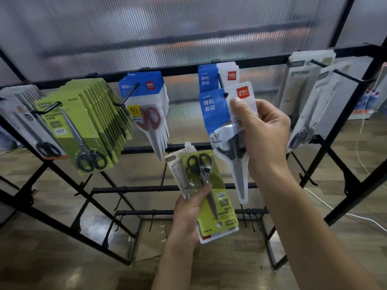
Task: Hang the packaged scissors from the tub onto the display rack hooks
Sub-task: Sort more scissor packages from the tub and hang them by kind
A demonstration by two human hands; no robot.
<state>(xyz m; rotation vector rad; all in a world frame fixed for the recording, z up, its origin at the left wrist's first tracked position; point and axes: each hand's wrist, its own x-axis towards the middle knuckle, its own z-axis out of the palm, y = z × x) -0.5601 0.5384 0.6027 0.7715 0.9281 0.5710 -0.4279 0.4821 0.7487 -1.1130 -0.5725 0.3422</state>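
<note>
1. Up at the black metal display rack point(184, 69), the right hand point(263, 130) pinches a blue-and-white packaged scissors point(225, 122), its hole at a black hook tip point(225, 94).
2. Lower, the left hand point(188, 214) grips a small stack of packaged scissors, a green card point(211, 197) on top.

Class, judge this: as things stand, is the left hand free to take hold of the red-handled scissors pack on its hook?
Probably not. The left hand already grips a stack of packs, green one in front, so its fingers are occupied. Nothing blocks the way to the red-handled pack itself.
</note>
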